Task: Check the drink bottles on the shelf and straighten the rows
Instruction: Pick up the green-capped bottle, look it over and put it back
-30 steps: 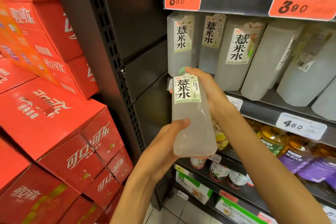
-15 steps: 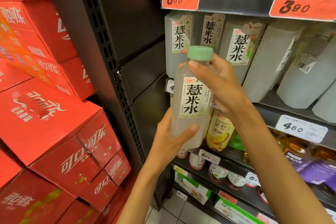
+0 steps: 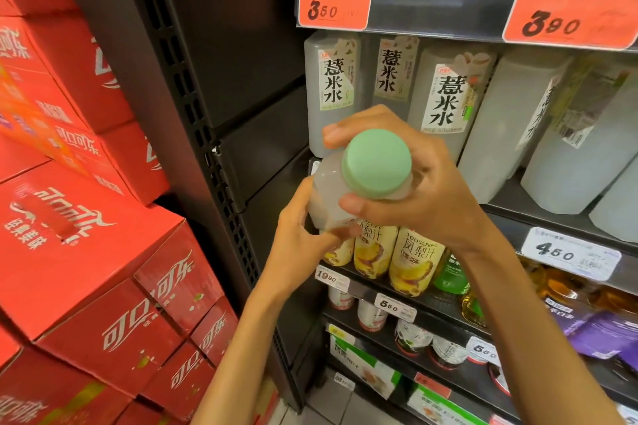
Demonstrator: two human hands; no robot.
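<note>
— Bottle (image 3: 331,193) of cloudy drink, green cap (image 3: 377,164) tipped toward the camera: where is it?
— In front of the shelf (image 3: 538,214), off its row (image 3: 445,103). Right hand (image 3: 414,183) curls round the neck; left hand (image 3: 300,238) grips the lower body.

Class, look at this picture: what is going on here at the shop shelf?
A person holds a cloudy drink bottle in both hands in front of the shelf. The right hand wraps round its neck below the green cap; the left hand grips its base. More of these bottles stand behind.
</note>
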